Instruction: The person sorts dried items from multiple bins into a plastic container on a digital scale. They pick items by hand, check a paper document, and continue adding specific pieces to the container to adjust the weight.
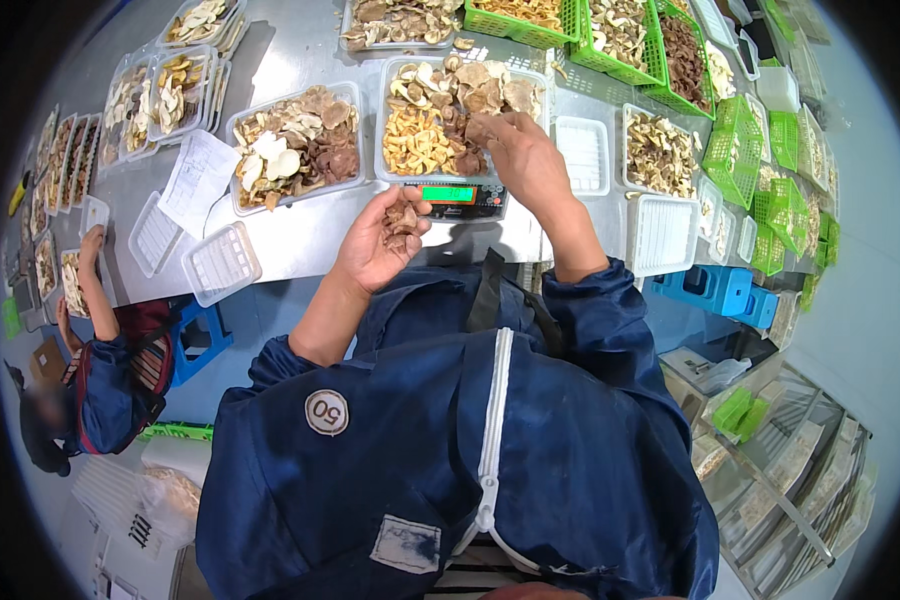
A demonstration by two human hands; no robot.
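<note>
My left hand (381,238), palm up at the table's front edge, holds a few brown dried mushroom slices (400,223). My right hand (521,154) reaches over the right side of a clear plastic tray (381,112), its fingertips on a brown slice (478,130). The tray rests on a digital scale (499,202) with a lit green display. Inside it lie yellow-orange pieces (416,139), pale slices and brown slices in separate heaps. To the left stands another filled clear tray (296,146) with pale, tan and reddish-brown slices.
Empty clear trays (664,234) (221,262) lie on the metal table (300,247) at both sides. Printed paper (199,180) lies at the left. Green baskets (615,45) of dried mushrooms stand at the back right. A co-worker (112,375) is at the far left, near a blue stool (199,341).
</note>
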